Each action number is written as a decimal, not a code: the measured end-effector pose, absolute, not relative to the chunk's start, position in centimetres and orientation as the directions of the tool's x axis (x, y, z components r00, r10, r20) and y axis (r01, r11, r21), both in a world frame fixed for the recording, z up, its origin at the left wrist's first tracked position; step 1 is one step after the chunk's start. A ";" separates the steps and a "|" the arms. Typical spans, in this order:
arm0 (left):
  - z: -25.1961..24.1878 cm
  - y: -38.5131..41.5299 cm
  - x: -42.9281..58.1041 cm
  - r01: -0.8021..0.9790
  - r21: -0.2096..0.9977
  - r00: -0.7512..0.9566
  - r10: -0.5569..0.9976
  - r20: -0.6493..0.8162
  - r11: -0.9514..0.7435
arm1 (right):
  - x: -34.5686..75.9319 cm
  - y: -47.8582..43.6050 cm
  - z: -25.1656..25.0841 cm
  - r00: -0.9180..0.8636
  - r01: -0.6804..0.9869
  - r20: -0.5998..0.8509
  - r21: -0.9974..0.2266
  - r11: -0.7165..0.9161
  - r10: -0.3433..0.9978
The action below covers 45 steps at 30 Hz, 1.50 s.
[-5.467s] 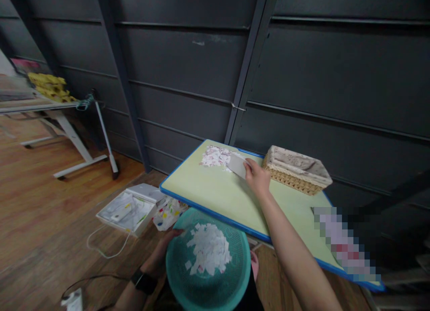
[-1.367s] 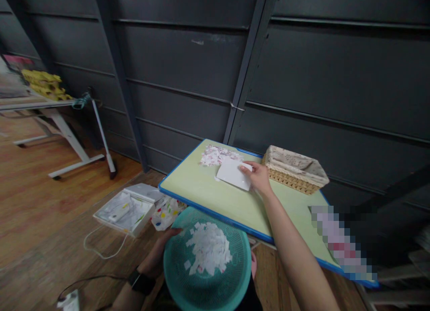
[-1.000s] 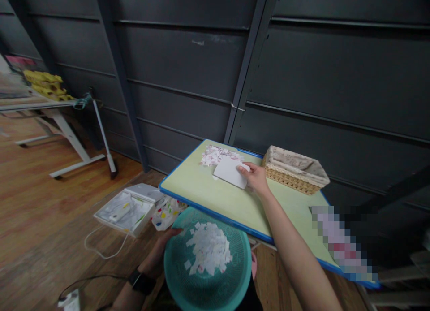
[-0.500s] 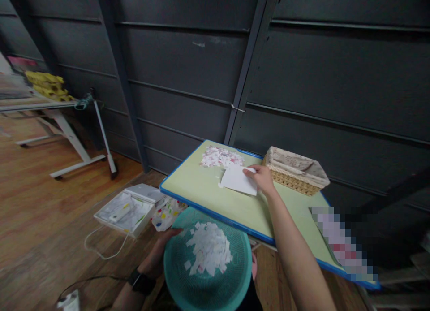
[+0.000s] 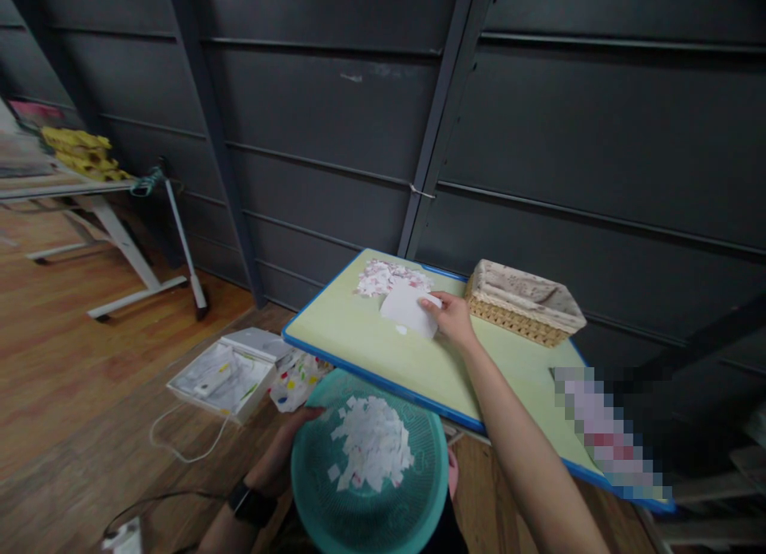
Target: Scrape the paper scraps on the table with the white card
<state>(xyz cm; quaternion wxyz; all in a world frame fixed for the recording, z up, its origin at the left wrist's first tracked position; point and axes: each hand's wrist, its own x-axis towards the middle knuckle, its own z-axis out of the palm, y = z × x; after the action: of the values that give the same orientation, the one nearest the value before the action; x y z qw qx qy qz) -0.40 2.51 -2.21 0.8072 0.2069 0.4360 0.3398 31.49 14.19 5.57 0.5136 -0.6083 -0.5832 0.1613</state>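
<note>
My right hand [image 5: 450, 316] pinches the right edge of a white sheet of card [image 5: 410, 306] over the pale green tabletop [image 5: 335, 322]. The card's far edge meets a heap of torn paper scraps [image 5: 383, 276], and one small scrap [image 5: 400, 329] lies just in front of it. With fingers at its left rim, my left hand [image 5: 296, 426] grips a teal plastic basket [image 5: 428, 490] below the table's front edge; most of those fingers are hidden. White paper pieces [image 5: 374, 442] are piled inside the basket. A dark watch is on my left wrist.
A lined wicker basket [image 5: 520, 310] stands at the table's back right, with a blurred-out item [image 5: 610, 434] at the right end. An open white box [image 5: 219, 378] and a colour-dotted bag [image 5: 296, 378] lie at the left. Dark panelling [image 5: 323, 115] rises behind.
My right hand has moved the white card left and slightly away from me, closer against the scrap heap. My left hand and the teal basket stay in place.
</note>
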 end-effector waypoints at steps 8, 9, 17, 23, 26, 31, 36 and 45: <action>-1.2 2.4 -0.1 -0.359 0.640 0.339 0.734 -0.588 0.679 | 33.0 13.9 5.8 0.347 0.319 0.194 -0.945 0.079 0.918; -1.3 2.4 -0.1 -0.355 0.645 0.334 0.736 -0.589 0.677 | 33.3 13.8 6.0 0.357 0.324 0.176 -0.945 0.055 0.917; -1.4 2.4 -0.1 -0.366 0.653 0.294 0.748 -0.594 0.663 | 35.8 13.6 6.7 0.383 0.502 0.220 -0.865 -0.002 0.897; -1.6 2.4 -0.2 -0.365 0.635 0.333 0.732 -0.595 0.681 | 34.8 13.7 6.5 0.369 0.614 0.308 -0.789 0.018 0.877; -1.8 2.4 -0.2 -0.374 0.628 0.348 0.731 -0.586 0.682 | 34.3 13.7 6.6 0.388 0.652 0.361 -0.758 0.025 0.848; -1.8 2.3 -0.1 -0.371 0.638 0.355 0.738 -0.574 0.675 | 34.0 13.7 6.6 0.365 0.646 0.344 -0.762 0.031 0.865; -1.4 2.1 0.0 -0.352 0.668 0.336 0.755 -0.564 0.656 | 33.8 13.6 6.8 0.372 0.613 0.344 -0.789 0.050 0.862; -1.3 2.1 0.0 -0.368 0.673 0.318 0.767 -0.558 0.642 | 33.3 13.4 7.0 0.392 0.583 0.335 -0.811 0.050 0.857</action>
<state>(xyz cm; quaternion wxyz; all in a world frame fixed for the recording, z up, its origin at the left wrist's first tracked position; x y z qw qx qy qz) 0.01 2.13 -1.34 0.7820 0.2180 0.4576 0.3627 33.26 13.37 6.97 0.4904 -0.6749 -0.5335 0.1393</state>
